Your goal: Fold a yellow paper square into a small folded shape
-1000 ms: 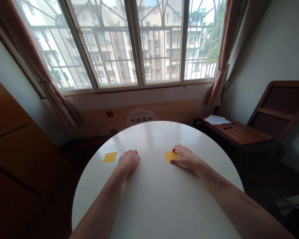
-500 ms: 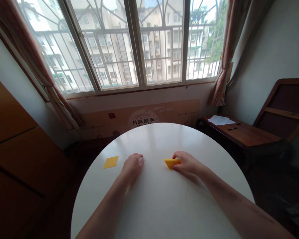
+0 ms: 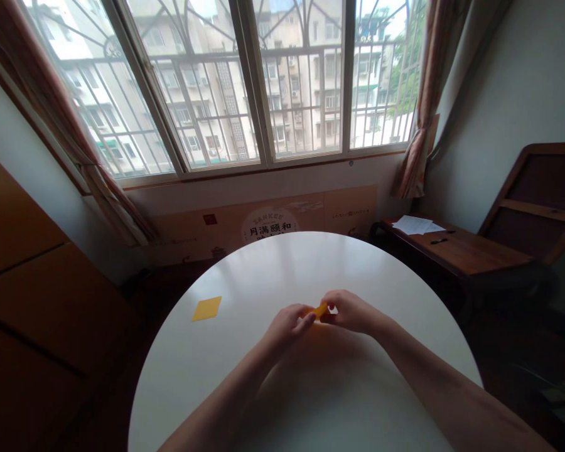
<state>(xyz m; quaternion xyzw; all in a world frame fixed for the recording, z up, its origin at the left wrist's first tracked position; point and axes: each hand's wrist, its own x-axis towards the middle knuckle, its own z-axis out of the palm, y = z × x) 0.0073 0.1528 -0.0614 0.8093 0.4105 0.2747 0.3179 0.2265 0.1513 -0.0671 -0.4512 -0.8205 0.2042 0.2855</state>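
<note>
Near the middle of the white round table (image 3: 263,270), a small folded piece of yellow paper (image 3: 319,311) is pinched between my two hands. My left hand (image 3: 289,323) closes its thumb and fingers on the paper's left end. From the other side, the fingertips of my right hand (image 3: 348,311) grip its right end, the fingers curled with a gap under them. Much of the paper is covered by the fingers, so its folds do not show clearly. A flat yellow paper square (image 3: 207,308) lies to the left on the tabletop, apart from both hands.
Beyond the table stands a printed cardboard panel (image 3: 348,204) under a barred window (image 3: 301,94). To the right is a wooden bench (image 3: 475,251) bearing white papers (image 3: 414,225) and a small dark object (image 3: 438,242). Wooden cabinet doors (image 3: 23,263) rise at the left.
My left hand has moved right, from bare tabletop to the folded yellow paper, and now grips it too. The paper, in my right hand before, has turned and shows less.
</note>
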